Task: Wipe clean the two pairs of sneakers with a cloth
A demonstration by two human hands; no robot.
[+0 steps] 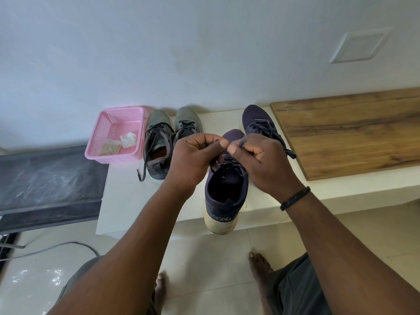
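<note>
The near navy sneaker (223, 194) is sitting on the white ledge (127, 196), its long axis running away from the person: toe aimed at the wall, pale heel hanging over the ledge's front edge. White lettering is showing on the heel, upside down from here, and I cannot read it with any certainty. Both hands are working at its laces (229, 160) above the tongue. The left hand (193, 155) is pinching a lace between curled fingers and thumb, and the right hand (256, 160), a dark band (295, 198) circling its wrist, is pinching a lace the same way.

Four sneakers are lying on the ledge in all. The second navy sneaker (259, 123) is resting just behind and to the right, toe also toward the wall. Two grey sneakers (169, 137) are standing side by side to the left, toes to the wall, laces loose.

One pink basket (118, 119) is sitting beside the grey pair, holding what looks like two crumpled cloths (120, 143). One wooden board (350, 130) is lying to the right.
</note>
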